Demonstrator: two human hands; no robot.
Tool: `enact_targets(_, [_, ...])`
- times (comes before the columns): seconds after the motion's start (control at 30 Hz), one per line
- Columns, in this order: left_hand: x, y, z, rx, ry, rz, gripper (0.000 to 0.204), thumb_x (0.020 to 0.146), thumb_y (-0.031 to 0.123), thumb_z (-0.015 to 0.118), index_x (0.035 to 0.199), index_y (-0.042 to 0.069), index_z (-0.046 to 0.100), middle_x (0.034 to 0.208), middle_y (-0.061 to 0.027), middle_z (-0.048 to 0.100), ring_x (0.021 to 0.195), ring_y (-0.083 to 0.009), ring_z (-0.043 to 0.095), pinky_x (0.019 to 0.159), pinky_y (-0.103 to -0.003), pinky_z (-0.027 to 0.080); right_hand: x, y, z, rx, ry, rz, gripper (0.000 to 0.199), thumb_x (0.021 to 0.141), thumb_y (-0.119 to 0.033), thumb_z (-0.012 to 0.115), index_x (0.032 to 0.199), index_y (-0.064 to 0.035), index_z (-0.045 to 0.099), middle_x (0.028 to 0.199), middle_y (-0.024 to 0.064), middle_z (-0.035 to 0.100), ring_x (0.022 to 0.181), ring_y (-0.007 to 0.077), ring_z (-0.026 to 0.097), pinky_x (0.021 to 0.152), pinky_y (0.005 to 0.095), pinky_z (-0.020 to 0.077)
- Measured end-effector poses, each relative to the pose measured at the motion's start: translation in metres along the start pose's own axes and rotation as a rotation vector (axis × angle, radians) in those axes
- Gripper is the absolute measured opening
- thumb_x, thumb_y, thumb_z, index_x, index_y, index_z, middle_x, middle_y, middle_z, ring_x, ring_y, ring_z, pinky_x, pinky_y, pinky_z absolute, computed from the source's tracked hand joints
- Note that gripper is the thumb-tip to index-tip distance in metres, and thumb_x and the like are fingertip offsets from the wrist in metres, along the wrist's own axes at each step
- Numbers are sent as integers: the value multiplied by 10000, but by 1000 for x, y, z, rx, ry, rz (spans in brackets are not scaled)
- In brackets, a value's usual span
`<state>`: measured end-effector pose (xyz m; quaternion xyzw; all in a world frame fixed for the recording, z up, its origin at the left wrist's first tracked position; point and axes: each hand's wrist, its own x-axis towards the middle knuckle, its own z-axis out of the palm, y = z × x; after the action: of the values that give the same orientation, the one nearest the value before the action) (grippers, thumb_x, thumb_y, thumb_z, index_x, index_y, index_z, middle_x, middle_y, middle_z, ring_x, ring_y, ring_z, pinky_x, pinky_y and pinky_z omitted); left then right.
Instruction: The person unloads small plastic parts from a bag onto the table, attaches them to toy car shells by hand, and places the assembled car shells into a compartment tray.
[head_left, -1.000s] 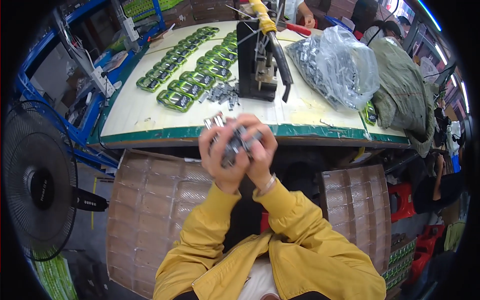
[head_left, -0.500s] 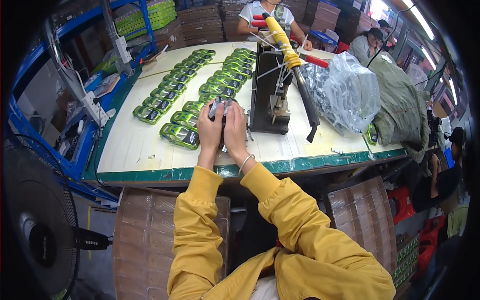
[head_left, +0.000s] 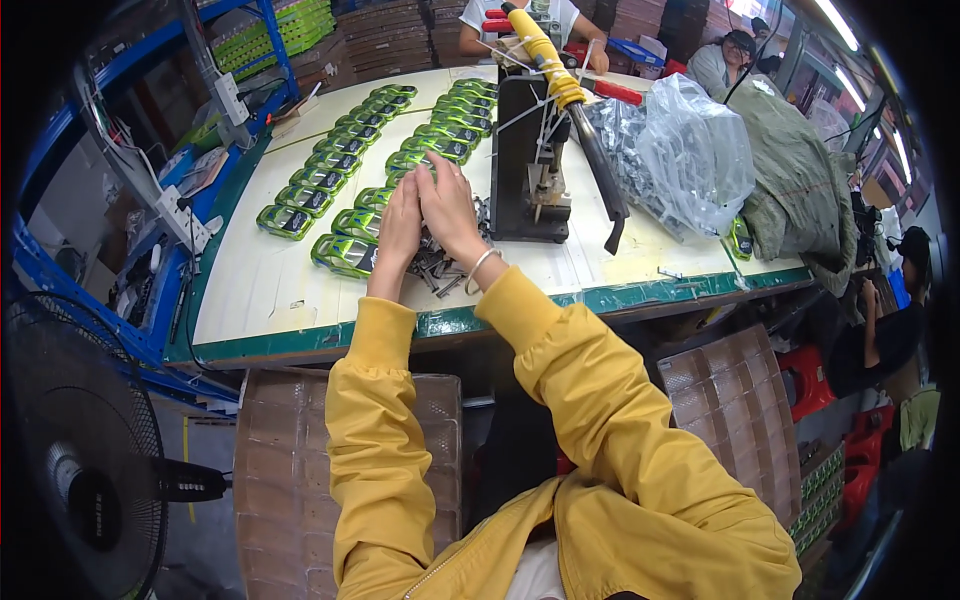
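Note:
My left hand (head_left: pixel 400 225) and my right hand (head_left: pixel 447 210) are close together over the right-hand row of green toy car shells (head_left: pixel 343 254), palms facing inward. Their fingers point away from me, curved and pressed together. Whatever lies between them is hidden behind the backs of the hands. A loose heap of small grey and dark parts (head_left: pixel 437 270) lies on the table just under my right wrist. To the left runs a second row of green car shells (head_left: pixel 284 221) with dark windows.
A black hand press (head_left: pixel 520 160) with a yellow-wrapped lever stands right of my hands. Beyond it sits a clear plastic bag (head_left: pixel 700 160) of grey parts beside a green sack (head_left: pixel 800 190). A fan (head_left: pixel 90 480) is at lower left. Another person (head_left: pixel 535 30) works across the table.
Both hands have moved away from me and slightly left, toward the row of shells. The dark grey piece seen between them is now hidden, and the heap of small parts has come into view.

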<state>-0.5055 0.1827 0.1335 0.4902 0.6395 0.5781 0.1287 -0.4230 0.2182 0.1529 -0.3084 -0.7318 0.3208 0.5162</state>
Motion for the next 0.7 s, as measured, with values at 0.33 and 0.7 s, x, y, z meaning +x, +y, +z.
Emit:
enact_targets(0.33, [-7,2,-22,595,-97,221,397,877,318,268,1155,100,449,1084,-124,511,1113,-279,404,966,-558,80,-4,-39,3,107,89,-49,295,836,-299,416,852,-60,589,883,122,587,842,287,543,726,373,411])
enact_targets(0.7, [6,-16,-35,58,584,183,250,846,228,459,928,11,552,728,-52,568,599,-129,505,533,-270,409,-69,-55,-10,333,212,-217,147,792,-152,479,797,-7,504,821,160,467,728,315,494,630,376,406])
